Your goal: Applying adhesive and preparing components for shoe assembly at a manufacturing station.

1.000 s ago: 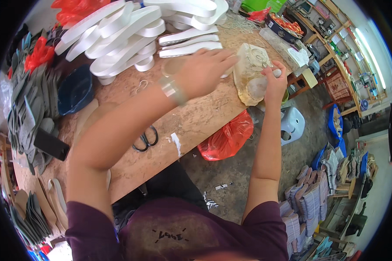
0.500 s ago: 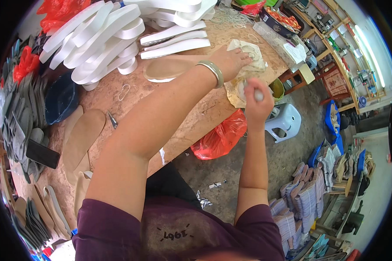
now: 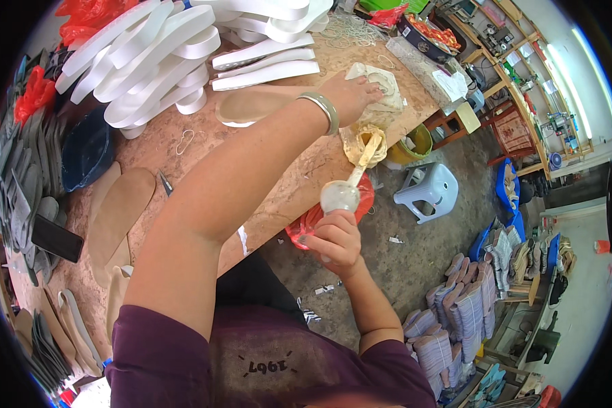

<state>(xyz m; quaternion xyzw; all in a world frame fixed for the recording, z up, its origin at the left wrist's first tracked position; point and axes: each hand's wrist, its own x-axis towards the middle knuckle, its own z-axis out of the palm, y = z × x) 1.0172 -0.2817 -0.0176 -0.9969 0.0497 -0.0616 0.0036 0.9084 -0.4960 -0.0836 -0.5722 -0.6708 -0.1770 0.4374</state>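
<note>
My right hand (image 3: 336, 243) is wrapped round the handle of a brush (image 3: 362, 166) just off the table's edge. A round translucent lid-like piece (image 3: 340, 196) sits on the handle above my fingers. The brush's yellowish, glue-coated end points away from me, at the wide mouth of a crusted plastic container (image 3: 351, 141); whether its tip is inside or just above the opening, I cannot tell. My left hand (image 3: 352, 97) lies with fingers stretched out on the pale body (image 3: 387, 88) behind that mouth. A beige insole-shaped piece (image 3: 241, 105) lies beneath my left forearm.
White shoe soles (image 3: 163, 61) are piled at the back left. A blue basin (image 3: 87, 149), grey cut pieces, pliers (image 3: 164, 183) and a phone (image 3: 58, 238) lie left. Beyond the table edge are a red bag (image 3: 302, 224), a yellow bucket (image 3: 415, 146) and a pale stool (image 3: 428, 192).
My right hand has drawn back toward me from the container's mouth, bringing the brush and its lid-like piece into sight. The mouth now shows uncovered. My left hand stays on the container.
</note>
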